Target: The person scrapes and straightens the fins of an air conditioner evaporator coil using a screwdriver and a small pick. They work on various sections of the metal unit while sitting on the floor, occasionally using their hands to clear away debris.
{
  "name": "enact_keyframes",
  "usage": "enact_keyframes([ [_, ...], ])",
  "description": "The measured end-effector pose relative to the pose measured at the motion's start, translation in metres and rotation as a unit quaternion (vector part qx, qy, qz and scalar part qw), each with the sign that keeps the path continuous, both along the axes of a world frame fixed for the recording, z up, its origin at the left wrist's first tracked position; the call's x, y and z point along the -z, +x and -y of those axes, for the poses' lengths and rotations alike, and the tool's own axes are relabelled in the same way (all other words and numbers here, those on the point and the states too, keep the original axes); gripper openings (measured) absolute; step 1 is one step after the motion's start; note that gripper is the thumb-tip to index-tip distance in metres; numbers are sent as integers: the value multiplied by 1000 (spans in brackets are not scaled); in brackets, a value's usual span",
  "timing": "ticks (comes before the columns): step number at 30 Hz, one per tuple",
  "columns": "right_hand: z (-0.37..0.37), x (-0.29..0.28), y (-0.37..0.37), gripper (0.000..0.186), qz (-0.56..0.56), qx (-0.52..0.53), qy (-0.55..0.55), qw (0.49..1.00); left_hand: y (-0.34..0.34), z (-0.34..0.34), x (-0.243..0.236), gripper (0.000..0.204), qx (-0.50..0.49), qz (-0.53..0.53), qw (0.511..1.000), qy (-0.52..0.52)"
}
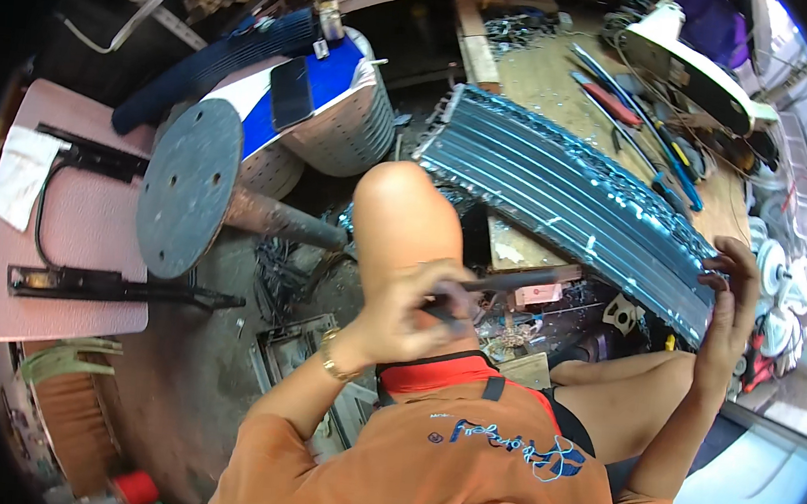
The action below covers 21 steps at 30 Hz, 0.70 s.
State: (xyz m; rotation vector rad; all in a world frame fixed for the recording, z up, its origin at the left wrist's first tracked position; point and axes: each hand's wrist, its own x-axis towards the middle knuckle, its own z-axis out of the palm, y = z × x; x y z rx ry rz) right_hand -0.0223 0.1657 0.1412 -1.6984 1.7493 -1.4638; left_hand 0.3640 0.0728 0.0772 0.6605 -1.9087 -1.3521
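Note:
A long dark finned coil (pixel 559 198), like a heat-exchanger panel with bent metal along its upper edge, slants across the bench to my right. My right hand (pixel 734 292) is at its near right end, fingers curled over the edge and thumb below. My left hand (pixel 410 314), raised over my left knee, is closed around a dark slim tool (pixel 505 281) pointing right. Blur hides the tool's exact kind. Both hands are apart from each other, and only the right one touches the coil.
Long-handled tools (pixel 637 119) and metal scraps (pixel 521 29) lie on the wooden bench (pixel 554 84). A round metal plate on a post (pixel 190 188) stands left, beside a pink chair seat (pixel 93 228). A phone (pixel 291 93) rests on the perforated basket (pixel 362 121). Debris litters the floor.

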Motion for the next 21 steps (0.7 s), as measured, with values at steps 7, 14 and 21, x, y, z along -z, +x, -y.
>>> enact_keyframes([
  [7, 5, 67, -17, 34, 204, 7, 45, 978, 159, -70, 121, 34, -486, -66, 871, -14],
  [14, -9, 93, -15, 30, 267, 20, 67, 961, 382, -76, 281, 54, -609, 246, 752, 50],
  [21, -34, 73, -22, 25, 144, 87, 71, 983, 372, 19, 279, 56, -535, 235, 803, 115],
])
